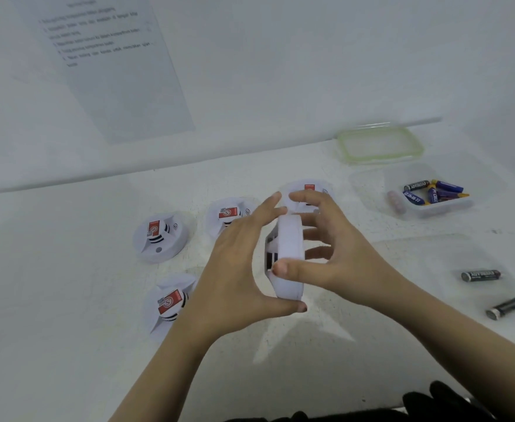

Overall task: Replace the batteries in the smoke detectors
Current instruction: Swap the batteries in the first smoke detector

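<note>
White detector (289,254): held on edge above table (67,300), between both hands, dark slots facing left
L hand (238,269): thumb under bottom rim, fingers arched over top, gripping it
R hand (341,254): thumb on near rim, fingers spread behind its back, holding it
Other detectors (160,237): 4 on table, left of & behind hands
Batteries (436,191): several in clear tub (369,187) at right; 2 loose batts (481,275) nearer; green-rimmed lid (344,147) behind tub

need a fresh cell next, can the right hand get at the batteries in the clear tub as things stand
Probably yes. The tub is open, its lid lying behind it, with nothing standing between it and the right hand. That hand grips the smoke detector, but the left hand holds it too.
</note>
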`<move>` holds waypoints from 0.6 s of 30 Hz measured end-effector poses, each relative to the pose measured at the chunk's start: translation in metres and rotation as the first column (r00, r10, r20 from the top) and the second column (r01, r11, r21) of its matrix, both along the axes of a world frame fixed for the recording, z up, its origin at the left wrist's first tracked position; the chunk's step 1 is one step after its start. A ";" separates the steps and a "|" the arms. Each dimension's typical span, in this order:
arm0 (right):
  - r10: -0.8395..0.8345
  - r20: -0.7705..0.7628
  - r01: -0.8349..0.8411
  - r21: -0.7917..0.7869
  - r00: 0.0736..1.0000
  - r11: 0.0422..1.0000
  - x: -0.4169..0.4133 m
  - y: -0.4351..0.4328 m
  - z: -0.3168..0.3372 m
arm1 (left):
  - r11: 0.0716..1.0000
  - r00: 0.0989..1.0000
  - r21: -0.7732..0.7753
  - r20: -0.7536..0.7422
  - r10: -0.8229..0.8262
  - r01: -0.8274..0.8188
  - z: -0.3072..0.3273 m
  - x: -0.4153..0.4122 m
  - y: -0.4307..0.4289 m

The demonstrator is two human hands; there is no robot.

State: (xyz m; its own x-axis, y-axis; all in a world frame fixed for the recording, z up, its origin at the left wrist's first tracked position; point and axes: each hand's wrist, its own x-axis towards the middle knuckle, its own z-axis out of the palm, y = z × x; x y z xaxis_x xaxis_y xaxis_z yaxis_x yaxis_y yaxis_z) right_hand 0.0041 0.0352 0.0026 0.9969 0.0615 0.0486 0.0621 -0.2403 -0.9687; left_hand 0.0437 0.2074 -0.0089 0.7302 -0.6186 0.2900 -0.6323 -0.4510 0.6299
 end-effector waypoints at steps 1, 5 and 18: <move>0.015 -0.022 -0.012 0.090 1.000 0.996 0.000 -0.002 -0.001 | 1.000 1.000 -0.019 -0.025 0.008 -0.008 -0.001 0.000 0.000; 0.109 -0.095 -0.057 0.434 0.989 0.899 0.000 -0.012 -0.005 | 0.995 0.994 -0.091 -0.112 0.018 -0.028 -0.004 -0.002 0.002; 0.194 -0.228 0.007 0.666 0.954 0.746 -0.003 -0.014 -0.045 | 0.926 0.922 -0.337 -0.385 0.030 -0.171 -0.036 -0.004 0.009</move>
State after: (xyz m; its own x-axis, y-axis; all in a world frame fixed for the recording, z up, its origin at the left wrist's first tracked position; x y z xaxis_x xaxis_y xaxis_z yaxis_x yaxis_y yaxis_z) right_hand 0.0013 0.0216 -0.0425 0.9662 0.2084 -0.1518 -0.2326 0.4500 -0.8622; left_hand 0.0402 0.2160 -0.0453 0.8796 -0.4416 0.1767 -0.2882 -0.1993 0.9366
